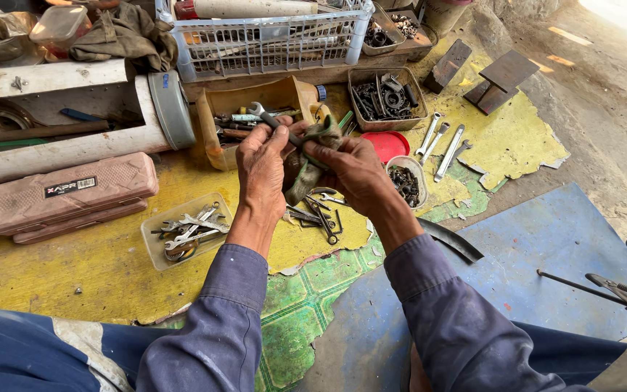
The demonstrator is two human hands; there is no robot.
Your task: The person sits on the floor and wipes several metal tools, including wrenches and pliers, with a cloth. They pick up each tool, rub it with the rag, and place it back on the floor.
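Observation:
My left hand [261, 168] grips a metal wrench [265, 116] whose open end sticks out up and to the left. My right hand [355, 170] is wrapped round a dirty greenish rag [306, 161] that covers the wrench's shaft between the two hands. Both hands hover over a yellow worn floor mat [96, 268], just above a few loose wrenches and pliers [319, 210]. Both forearms wear blue sleeves.
A clear tray of wrenches [186, 231] lies left of the hands, a pink tool case [67, 194] further left. An open cardboard box [255, 120], a tin of metal parts [387, 98], a red lid [388, 144], a cup of bolts [405, 181] and several wrenches [440, 144] lie beyond. A white crate [266, 36] stands at the back.

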